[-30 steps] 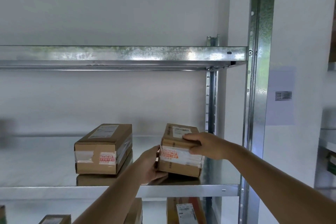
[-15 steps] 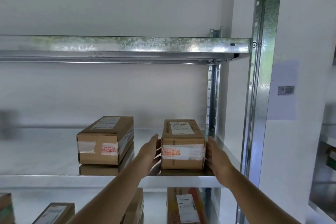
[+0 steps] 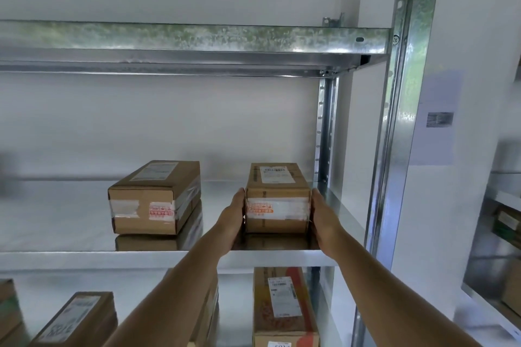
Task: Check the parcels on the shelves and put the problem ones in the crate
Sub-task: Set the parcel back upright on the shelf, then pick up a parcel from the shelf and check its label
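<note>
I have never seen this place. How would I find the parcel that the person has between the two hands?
Find the metal shelving unit and its middle shelf, which carries two cardboard parcels. Take the right parcel, close to the rear upright, with the left hand and right hand flat on its sides. Unlike the angled left parcel, it faces you squarely.

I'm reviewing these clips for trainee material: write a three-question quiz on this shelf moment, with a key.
1. True or false: the right-hand parcel rests on the middle shelf.
2. Where do the left hand and right hand lie? A) flat on its top B) against its two sides C) on the left-hand parcel
3. Fill in: each parcel's top carries a white ____.

Key: 1 true; 2 B; 3 label.
</note>
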{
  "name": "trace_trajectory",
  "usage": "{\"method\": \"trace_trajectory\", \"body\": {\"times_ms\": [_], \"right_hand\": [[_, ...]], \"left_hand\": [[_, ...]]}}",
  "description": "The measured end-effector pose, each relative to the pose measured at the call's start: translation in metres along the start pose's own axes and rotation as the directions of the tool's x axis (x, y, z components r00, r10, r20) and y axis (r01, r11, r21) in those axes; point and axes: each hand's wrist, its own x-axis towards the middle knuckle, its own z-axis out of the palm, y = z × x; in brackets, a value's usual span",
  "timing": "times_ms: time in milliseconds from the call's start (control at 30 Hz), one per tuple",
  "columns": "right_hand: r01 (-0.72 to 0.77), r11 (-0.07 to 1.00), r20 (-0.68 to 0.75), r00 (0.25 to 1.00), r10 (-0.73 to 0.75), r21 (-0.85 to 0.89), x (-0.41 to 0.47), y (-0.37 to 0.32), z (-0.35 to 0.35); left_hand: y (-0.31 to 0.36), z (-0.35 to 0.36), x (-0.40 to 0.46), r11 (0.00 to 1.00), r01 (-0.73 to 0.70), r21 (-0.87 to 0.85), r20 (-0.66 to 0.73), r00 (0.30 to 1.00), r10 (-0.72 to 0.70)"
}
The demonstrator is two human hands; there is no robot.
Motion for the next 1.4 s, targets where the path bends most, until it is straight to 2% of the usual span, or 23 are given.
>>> {"method": "trace_trajectory", "body": {"times_ms": [367, 533, 633, 733, 833, 900, 967, 1067, 1133, 1233, 1333, 1400], "right_hand": [[0.015, 0.999, 0.014, 1.000, -0.014, -0.045, 0.006, 0.006, -0.001], [0.105, 0.989, -0.008, 0.994, -0.107, -0.104, -0.015, -0.001, 0.007], [0.169, 0.972, -0.010, 0.985, -0.172, -0.165, -0.031, 0.000, 0.010], [0.238, 0.952, -0.038, 0.968, -0.250, -0.191, -0.048, 0.000, 0.012], [0.329, 0.918, -0.058, 0.935, -0.349, -0.223, -0.070, 0.003, 0.011], [0.442, 0.864, -0.038, 0.885, -0.463, -0.242, -0.089, 0.017, 0.006], [0.537, 0.802, -0.030, 0.826, -0.563, -0.262, -0.110, 0.042, -0.002], [0.595, 0.776, -0.059, 0.784, -0.617, -0.211, -0.144, 0.089, -0.018], [0.569, 0.800, -0.078, 0.803, -0.590, -0.191, -0.163, 0.116, -0.025], [0.434, 0.880, -0.105, 0.883, -0.458, -0.194, -0.175, 0.153, -0.034], [0.293, 0.920, -0.091, 0.941, -0.325, -0.259, -0.173, 0.191, -0.042], [0.220, 0.926, -0.096, 0.961, -0.260, -0.308, -0.166, 0.213, -0.047]], "left_hand": [[0.004, 0.015, -0.020, 0.998, -0.045, 0.052, -0.073, 0.996, 0.049], [0.008, 0.022, -0.043, 0.979, -0.153, 0.137, -0.153, 0.973, 0.173], [0.005, 0.023, -0.051, 0.974, -0.161, 0.159, -0.209, 0.959, 0.193], [0.005, 0.025, -0.064, 0.967, -0.197, 0.163, -0.207, 0.951, 0.229], [0.002, 0.029, -0.084, 0.962, -0.258, 0.093, -0.182, 0.945, 0.271], [-0.016, 0.026, -0.106, 0.937, -0.348, 0.026, -0.131, 0.928, 0.349], [-0.052, 0.017, -0.126, 0.905, -0.420, 0.070, -0.141, 0.894, 0.426], [-0.117, 0.006, -0.149, 0.895, -0.431, 0.117, -0.149, 0.883, 0.444], [-0.148, 0.006, -0.159, 0.927, -0.368, 0.073, -0.206, 0.904, 0.375], [-0.175, 0.008, -0.169, 0.953, -0.301, 0.020, -0.256, 0.920, 0.296], [-0.197, 0.008, -0.169, 0.970, -0.234, 0.067, -0.265, 0.933, 0.243], [-0.209, 0.008, -0.166, 0.961, -0.240, 0.134, -0.276, 0.923, 0.269]]}}
